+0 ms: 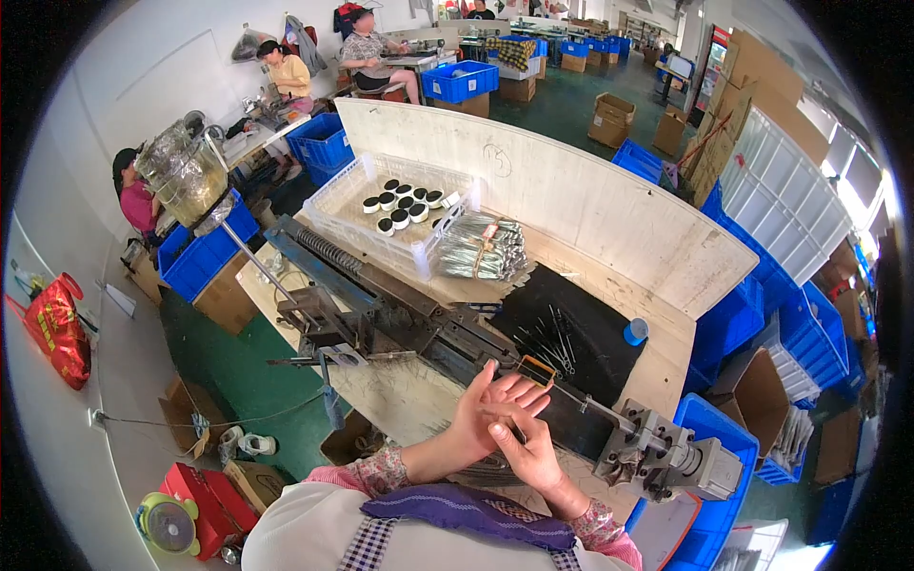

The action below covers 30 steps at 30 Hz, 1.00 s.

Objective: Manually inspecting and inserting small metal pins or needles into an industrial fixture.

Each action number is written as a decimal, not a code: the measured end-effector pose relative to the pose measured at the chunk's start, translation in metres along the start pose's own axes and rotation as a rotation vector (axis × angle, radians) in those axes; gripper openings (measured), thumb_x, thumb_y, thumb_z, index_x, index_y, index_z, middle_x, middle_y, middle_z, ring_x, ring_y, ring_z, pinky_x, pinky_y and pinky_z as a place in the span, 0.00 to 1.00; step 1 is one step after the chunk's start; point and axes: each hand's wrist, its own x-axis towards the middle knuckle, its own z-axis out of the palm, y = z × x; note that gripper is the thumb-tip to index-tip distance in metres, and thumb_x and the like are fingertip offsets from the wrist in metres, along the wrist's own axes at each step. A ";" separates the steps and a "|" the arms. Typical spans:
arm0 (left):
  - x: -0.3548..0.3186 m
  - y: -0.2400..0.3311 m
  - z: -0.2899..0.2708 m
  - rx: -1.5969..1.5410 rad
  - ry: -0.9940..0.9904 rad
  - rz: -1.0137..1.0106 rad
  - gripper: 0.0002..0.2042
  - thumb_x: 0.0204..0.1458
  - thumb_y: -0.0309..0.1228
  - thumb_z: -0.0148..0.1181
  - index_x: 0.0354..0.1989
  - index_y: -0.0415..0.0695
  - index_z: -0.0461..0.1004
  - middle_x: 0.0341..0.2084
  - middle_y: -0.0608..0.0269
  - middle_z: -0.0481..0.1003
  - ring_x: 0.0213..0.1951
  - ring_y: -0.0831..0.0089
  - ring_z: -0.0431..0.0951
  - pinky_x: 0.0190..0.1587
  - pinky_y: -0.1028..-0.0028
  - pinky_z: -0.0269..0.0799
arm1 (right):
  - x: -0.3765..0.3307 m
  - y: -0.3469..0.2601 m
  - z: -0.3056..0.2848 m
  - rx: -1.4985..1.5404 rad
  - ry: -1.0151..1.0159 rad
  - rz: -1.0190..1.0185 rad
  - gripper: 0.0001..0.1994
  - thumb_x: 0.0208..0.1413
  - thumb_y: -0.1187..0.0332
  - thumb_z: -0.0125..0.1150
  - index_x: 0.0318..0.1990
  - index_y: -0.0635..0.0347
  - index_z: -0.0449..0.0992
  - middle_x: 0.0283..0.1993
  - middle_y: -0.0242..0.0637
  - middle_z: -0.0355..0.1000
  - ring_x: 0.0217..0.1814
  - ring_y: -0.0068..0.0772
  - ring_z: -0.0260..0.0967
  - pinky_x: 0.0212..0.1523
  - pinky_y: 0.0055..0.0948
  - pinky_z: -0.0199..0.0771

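In front of my body, my left hand (473, 416) is turned palm up with its fingers stretched out. My right hand (533, 457) crosses the left palm, its thumb and forefinger apart; I see nothing held, though the space between the palms is partly hidden. Just beyond the fingers runs a long metal bench machine (409, 309) with a coil spring at its far left end. A small yellow-orange frame (539, 370) sits on it near my left fingertips. Several thin metal tools with finger loops (560, 347) lie on a black mat (609, 357).
On the bench, a clear crate (419, 252) holds several white round pieces with black tops, beside a tied bundle of silvery strips (484, 249). A blue cylinder (635, 331) stands at the mat's right edge. A wooden board (571, 214) walls the back. Blue bins (728, 328) crowd the right.
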 end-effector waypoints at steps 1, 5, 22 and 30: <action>0.001 0.000 0.000 -0.001 0.007 -0.002 0.40 0.59 0.59 0.35 0.64 0.30 0.47 0.64 0.42 0.52 0.69 0.55 0.47 0.71 0.58 0.39 | 0.000 0.001 0.000 -0.002 0.005 0.002 0.14 0.62 0.66 0.55 0.50 0.64 0.73 0.38 0.39 0.77 0.41 0.26 0.74 0.45 0.25 0.72; -0.001 0.001 0.002 -0.005 -0.008 -0.002 0.40 0.59 0.59 0.36 0.63 0.30 0.49 0.64 0.43 0.52 0.69 0.55 0.48 0.71 0.58 0.39 | 0.000 -0.003 0.001 -0.009 0.005 0.008 0.14 0.62 0.67 0.55 0.50 0.64 0.73 0.38 0.38 0.77 0.41 0.25 0.74 0.45 0.25 0.72; -0.003 0.002 0.007 0.004 -0.018 -0.001 0.39 0.59 0.58 0.36 0.61 0.29 0.51 0.64 0.43 0.53 0.69 0.55 0.47 0.71 0.58 0.39 | -0.002 -0.002 0.000 -0.007 -0.005 0.034 0.14 0.62 0.66 0.54 0.51 0.64 0.73 0.42 0.39 0.76 0.43 0.27 0.74 0.46 0.27 0.72; -0.001 0.000 -0.001 -0.022 -0.056 0.009 0.36 0.60 0.57 0.36 0.56 0.29 0.54 0.61 0.43 0.55 0.68 0.54 0.48 0.71 0.56 0.39 | -0.002 -0.003 0.000 0.000 -0.013 0.032 0.15 0.62 0.64 0.54 0.51 0.64 0.72 0.44 0.41 0.76 0.44 0.28 0.73 0.48 0.28 0.71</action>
